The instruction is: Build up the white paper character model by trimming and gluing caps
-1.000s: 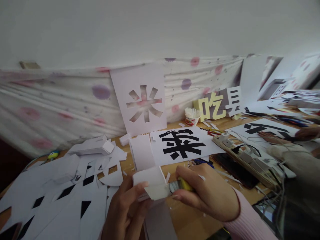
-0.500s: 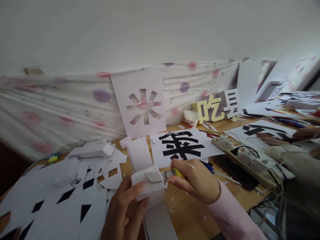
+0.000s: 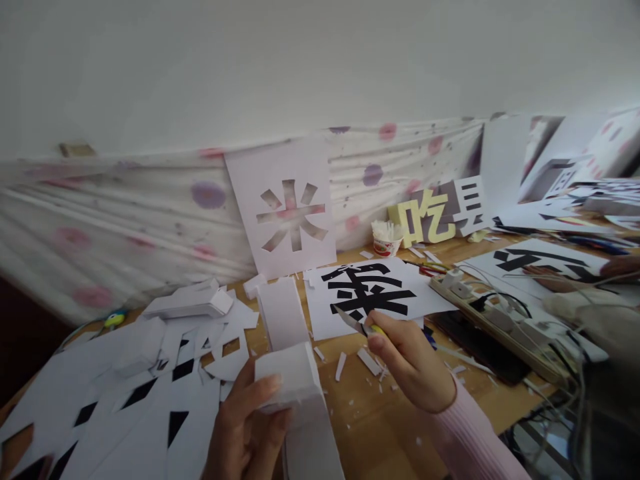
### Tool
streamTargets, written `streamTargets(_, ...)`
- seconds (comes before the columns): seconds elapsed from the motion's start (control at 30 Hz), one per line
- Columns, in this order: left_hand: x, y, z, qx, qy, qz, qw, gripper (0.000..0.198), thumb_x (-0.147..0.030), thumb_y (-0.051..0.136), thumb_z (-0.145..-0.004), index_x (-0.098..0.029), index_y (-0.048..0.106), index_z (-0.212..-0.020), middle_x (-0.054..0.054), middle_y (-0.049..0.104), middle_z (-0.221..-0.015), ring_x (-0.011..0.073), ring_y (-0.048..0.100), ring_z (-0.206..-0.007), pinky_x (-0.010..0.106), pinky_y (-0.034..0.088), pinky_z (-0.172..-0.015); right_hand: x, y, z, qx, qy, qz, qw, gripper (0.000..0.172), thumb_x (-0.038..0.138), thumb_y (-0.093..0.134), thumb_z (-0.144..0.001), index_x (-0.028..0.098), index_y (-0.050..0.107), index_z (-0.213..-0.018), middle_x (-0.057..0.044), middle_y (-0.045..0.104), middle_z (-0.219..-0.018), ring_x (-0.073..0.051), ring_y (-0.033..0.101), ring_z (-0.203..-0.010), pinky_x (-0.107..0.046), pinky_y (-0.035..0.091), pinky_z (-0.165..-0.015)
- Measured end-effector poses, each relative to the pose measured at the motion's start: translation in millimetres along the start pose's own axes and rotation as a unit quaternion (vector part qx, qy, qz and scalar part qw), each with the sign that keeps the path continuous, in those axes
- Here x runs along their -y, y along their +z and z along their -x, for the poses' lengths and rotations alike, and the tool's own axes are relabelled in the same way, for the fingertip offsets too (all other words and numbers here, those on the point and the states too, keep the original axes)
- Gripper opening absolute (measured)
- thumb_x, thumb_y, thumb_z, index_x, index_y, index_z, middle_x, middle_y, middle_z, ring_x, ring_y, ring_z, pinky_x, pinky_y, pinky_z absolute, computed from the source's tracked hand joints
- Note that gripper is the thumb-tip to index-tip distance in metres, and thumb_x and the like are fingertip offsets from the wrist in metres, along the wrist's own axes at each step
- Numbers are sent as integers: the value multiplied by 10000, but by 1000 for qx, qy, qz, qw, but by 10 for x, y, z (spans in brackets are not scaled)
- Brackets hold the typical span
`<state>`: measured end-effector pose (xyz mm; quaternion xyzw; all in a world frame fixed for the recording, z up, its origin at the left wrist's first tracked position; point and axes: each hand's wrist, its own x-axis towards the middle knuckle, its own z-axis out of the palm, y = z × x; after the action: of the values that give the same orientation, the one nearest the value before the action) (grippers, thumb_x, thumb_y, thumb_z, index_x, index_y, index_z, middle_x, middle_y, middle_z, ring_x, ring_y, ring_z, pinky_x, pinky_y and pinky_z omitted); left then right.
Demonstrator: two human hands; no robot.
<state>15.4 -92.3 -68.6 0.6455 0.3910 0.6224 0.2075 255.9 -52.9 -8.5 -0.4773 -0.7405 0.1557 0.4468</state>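
My left hand (image 3: 253, 417) is closed around the near end of a white foam-board piece (image 3: 295, 383), with thumb and fingers gripping its edge. In my right hand (image 3: 413, 357) is a utility knife (image 3: 354, 323); its blade is out and points up and left, apart from the board. Behind the blade lies a white sheet with a bold black character (image 3: 365, 293). A white board strip (image 3: 283, 313) extends away beyond the held piece. Small white offcuts (image 3: 369, 362) are scattered on the wooden table (image 3: 380, 427) between my hands.
Cut sheets (image 3: 115, 407) are piled at left. A board with a cut-out character (image 3: 293, 220) leans on the wall covering. Yellow foam characters (image 3: 425, 220) stand beside a paper cup (image 3: 387, 240). A power strip (image 3: 480, 327) with cables lies at right, near another person's hand (image 3: 550, 277).
The knife has moved away from the board, up and to the right, and its blade now shows fully. The angled flap on the board's end is no longer visible.
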Motion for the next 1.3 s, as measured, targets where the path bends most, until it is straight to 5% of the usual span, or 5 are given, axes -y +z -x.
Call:
streamTargets(0.17,-25,-12,0,12,-6,8,1000,317,-170,608,-928,-299,582,-1216,44,518,-1505,263,569,-1325,383,587,-1006,134,138,103,-7,46,-161,986,548,743,506,-860,200,555,-810,54,445,-579,-109,384,-513,-252,294,-490)
streamTargets(0.33,-77,-81,-239,82,82,1,993,541,-125,599,-924,-303,390,-1391,84,637,-1375,237,664,-1203,335,641,-898,378,223,121,68,99,-295,948,535,301,748,-791,206,533,-1271,111,396,-593,-76,331,-491,-211,271,-462)
streamTargets(0.77,116,-12,-521,384,202,-274,858,813,21,359,-829,-158,95,-1577,160,699,-1195,273,707,-1061,439,613,-846,127,633,340,49,141,-223,963,368,402,692,-822,182,609,-1104,90,405,-602,-96,388,-524,-239,338,-511)
streamTargets(1.0,577,237,-268,455,152,-308,821,525,12,451,-794,-145,513,-1291,133,744,-1095,259,727,-994,390,599,-820,-266,775,979,5,173,3,985,371,501,365,-988,189,563,-961,-35,638,-728,-178,600,-639,-291,440,-588)
streamTargets(1.3,464,147,-316,461,93,-352,809,147,-121,636,-830,-147,651,-973,148,746,-978,321,694,-966,591,457,-970,-204,681,1082,59,217,52,973,471,557,291,-1012,217,541,-803,-25,619,-601,-190,608,-557,-277,406,-548)
